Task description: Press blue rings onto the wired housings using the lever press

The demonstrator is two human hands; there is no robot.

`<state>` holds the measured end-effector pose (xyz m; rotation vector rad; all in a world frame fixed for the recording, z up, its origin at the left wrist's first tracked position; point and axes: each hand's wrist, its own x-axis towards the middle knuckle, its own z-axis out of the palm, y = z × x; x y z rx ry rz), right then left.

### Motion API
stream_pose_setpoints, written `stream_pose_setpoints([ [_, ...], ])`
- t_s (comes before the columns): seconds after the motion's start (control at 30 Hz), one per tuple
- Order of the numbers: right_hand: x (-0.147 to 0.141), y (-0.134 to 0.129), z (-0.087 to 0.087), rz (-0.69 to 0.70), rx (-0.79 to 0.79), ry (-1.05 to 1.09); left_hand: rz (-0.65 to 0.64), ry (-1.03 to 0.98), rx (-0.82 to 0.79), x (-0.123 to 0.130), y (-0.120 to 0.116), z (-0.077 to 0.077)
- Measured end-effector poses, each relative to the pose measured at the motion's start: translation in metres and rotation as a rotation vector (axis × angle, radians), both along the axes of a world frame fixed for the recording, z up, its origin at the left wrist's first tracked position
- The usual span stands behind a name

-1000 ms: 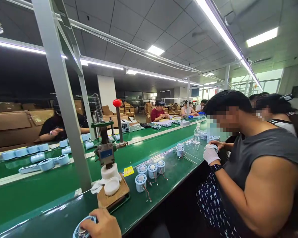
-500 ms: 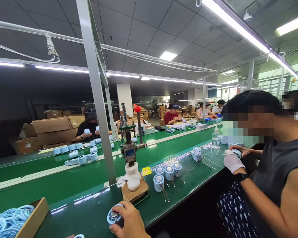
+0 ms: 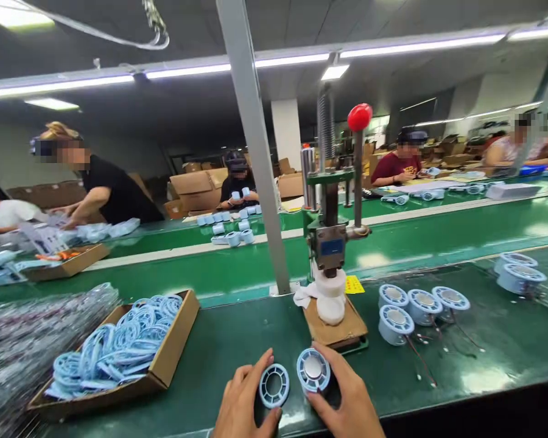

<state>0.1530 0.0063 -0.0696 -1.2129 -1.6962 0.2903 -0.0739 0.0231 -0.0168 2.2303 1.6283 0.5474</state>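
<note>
In the head view, my left hand (image 3: 243, 398) is closed on a light blue slotted ring (image 3: 274, 385) with a dark centre, thumb and fingers at its edge. Close beside it, my right hand (image 3: 347, 395) grips a light blue round housing (image 3: 313, 370) with a silver disc in the middle, tilted toward me. The two parts are held just apart, above the green bench. Right behind them stands a hand press (image 3: 331, 240) with a red-knobbed lever and white round blocks (image 3: 331, 309) on its base.
A cardboard box (image 3: 176, 347) full of light blue rings (image 3: 123, 340) is at left, beside clear plastic bags (image 3: 41, 359). Several similar housings (image 3: 396, 322) with thin wires stand right of the press. A metal post (image 3: 256, 152) rises behind. Co-workers sit across the green conveyor (image 3: 406, 237).
The view has swung left, bringing the ring box and both hands into sight. My left hand now shows with the ring, next to the housing still in my right hand.
</note>
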Motion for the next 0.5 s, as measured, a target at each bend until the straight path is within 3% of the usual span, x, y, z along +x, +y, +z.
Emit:
stream_pose_setpoints([
  [0.1,0.006,-0.005,0.0,-0.06,0.13,-0.042,0.001,0.059,-0.027,0.003,-0.002,-0.005],
  [0.2,0.005,-0.004,0.003,-0.038,0.146,-0.098,0.053,0.071,0.022,0.002,0.003,-0.016],
  [0.33,0.003,-0.003,0.004,-0.012,0.074,-0.083,0.154,-0.216,0.011,0.01,0.013,-0.016],
  [0.4,0.002,-0.003,0.004,-0.01,0.059,-0.056,0.069,-0.36,-0.026,0.022,0.014,-0.009],
  [0.5,0.001,-0.002,0.003,0.003,0.082,-0.054,-0.133,-0.345,0.01,0.048,0.011,0.007],
])
